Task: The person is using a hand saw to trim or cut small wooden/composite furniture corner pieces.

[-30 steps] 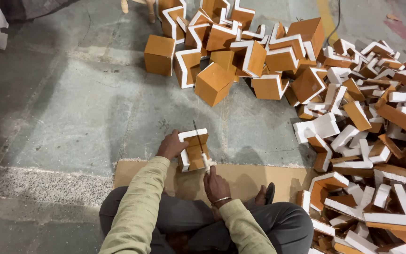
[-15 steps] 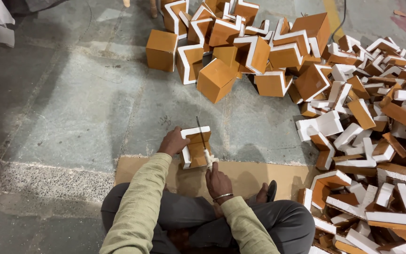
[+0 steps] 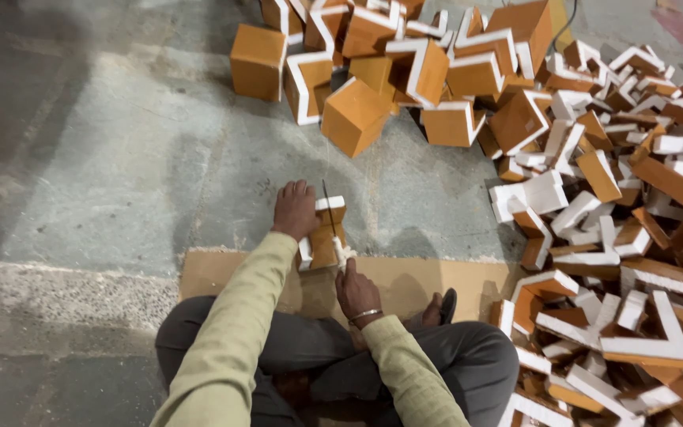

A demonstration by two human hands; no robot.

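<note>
Orange foam block (image 3: 327, 237), white-edged: pressed under left hand (image 3: 294, 209) fingers, upright on cardboard sheet (image 3: 428, 277). Thin blade (image 3: 329, 207) gripped by right hand (image 3: 356, 291), shifted slightly deeper than before. Cut pieces (image 3: 618, 261) piled beyond fingers.

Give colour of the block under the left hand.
Orange-brown faces with white edges, seen in the head view: the block sits under the left hand.

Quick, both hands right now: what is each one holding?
Left hand: closed on the orange, white-edged foam block, steadying it.
Right hand: closed on the thin knife, blade in the block.
</note>
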